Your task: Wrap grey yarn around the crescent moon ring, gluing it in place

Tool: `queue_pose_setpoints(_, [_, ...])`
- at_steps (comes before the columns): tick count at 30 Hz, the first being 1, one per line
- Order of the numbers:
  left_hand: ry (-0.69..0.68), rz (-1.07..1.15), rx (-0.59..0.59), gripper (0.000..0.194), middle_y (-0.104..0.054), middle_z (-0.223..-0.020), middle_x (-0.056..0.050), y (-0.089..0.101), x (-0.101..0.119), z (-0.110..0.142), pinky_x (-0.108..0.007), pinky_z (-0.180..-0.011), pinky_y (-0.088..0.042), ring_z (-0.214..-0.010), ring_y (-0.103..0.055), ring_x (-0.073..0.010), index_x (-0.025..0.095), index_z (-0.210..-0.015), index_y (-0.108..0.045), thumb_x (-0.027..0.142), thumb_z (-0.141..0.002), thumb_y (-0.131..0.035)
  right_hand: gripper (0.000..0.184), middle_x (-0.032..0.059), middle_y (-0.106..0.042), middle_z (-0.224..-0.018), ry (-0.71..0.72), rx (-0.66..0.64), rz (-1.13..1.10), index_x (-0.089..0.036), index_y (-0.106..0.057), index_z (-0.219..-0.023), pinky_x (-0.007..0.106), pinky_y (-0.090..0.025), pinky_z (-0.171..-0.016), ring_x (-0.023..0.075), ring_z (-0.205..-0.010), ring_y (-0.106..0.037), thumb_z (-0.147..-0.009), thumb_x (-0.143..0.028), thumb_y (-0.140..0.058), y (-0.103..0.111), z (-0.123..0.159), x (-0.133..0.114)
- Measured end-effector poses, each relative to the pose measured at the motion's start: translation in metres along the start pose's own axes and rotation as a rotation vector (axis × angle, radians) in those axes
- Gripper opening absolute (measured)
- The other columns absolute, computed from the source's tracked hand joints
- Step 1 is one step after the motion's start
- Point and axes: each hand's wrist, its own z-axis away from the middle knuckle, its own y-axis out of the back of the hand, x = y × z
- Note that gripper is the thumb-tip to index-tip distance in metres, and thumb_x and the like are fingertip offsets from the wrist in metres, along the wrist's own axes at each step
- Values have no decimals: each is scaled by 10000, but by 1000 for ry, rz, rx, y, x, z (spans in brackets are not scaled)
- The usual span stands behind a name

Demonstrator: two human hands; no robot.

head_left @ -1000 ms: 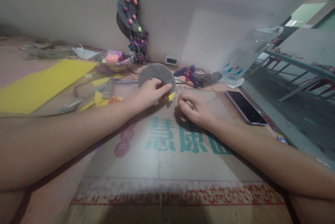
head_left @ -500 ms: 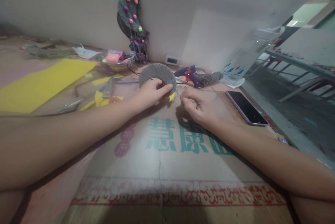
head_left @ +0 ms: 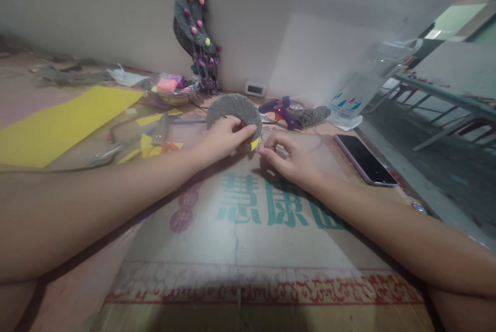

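My left hand (head_left: 234, 135) is closed on a grey yarn-wrapped curved piece (head_left: 234, 105), thumb on the near side. A small yellow piece (head_left: 254, 144) shows just below its right end, by my left fingertips. Close beside that, my right hand (head_left: 284, 155) has thumb and index finger nearly together in a pinch. Whatever lies between those fingertips is too small to make out. A thin strand (head_left: 321, 140) curves over the board behind the right hand. Under both hands lies a printed cardboard sheet (head_left: 240, 249) with green characters.
A glue gun (head_left: 282, 112) with a red light and grey yarn (head_left: 312, 115) lie behind my hands. At right are a phone (head_left: 366, 160) and a bottle (head_left: 356, 84). Yellow paper (head_left: 73, 125), scissors (head_left: 104, 155) and a bowl (head_left: 174, 96) are left. A decorated moon (head_left: 191, 24) is against the wall.
My right hand has shifted slightly left, its fingertips now nearer the yellow piece. The left hand and the grey yarn-wrapped curved piece have hardly moved.
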Motion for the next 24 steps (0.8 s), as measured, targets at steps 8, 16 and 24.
queue_pose_setpoints(8, [22,50,-3,392,-617,-620,-8,0,4,3,-271,-573,-414,-551,-573,-137,186,-646,-573,489,-894,-586,334,-10,-522,-619,46,-12,86,-221,-451,-615,299,-380,-640,143,-619,-486,-931,-290,-532,-3,-1,9])
queue_pose_setpoints(16, [23,32,-3,409,-622,-624,-18,0,2,2,-270,-581,-418,-580,-585,-145,183,-636,-573,505,-890,-576,303,-33,-492,-613,-59,3,69,-235,-404,-665,284,-358,-607,135,-602,-458,-888,-323,-590,-4,-2,8])
queue_pose_setpoints(24, [6,39,-16,413,-623,-620,-20,0,2,2,-263,-555,-413,-558,-574,-139,185,-629,-578,513,-880,-579,358,-41,-464,-599,-61,-11,68,-236,-383,-649,281,-346,-596,131,-596,-437,-896,-370,-604,-4,-3,8])
